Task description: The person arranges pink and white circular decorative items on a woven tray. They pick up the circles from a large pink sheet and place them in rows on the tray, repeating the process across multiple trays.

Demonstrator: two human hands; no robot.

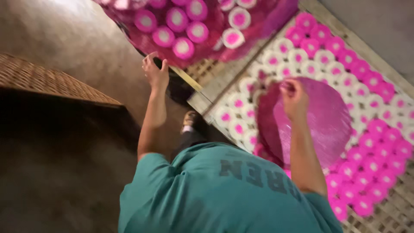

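left hand grips the edge of a woven bamboo rack, fingers curled round the rim. right hand pinches the top edge of a thin round magenta sheet, which lies on rows of small pink-and-white discs on a lower slatted rack. bare brown floor left; a wicker basket stands nearby.

Large disc lies on small rounds on rack.

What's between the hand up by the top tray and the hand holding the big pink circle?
Head view: the lower rack's wooden corner and white discs with pink middles, between the left hand and the right hand pinching the big pink circle.
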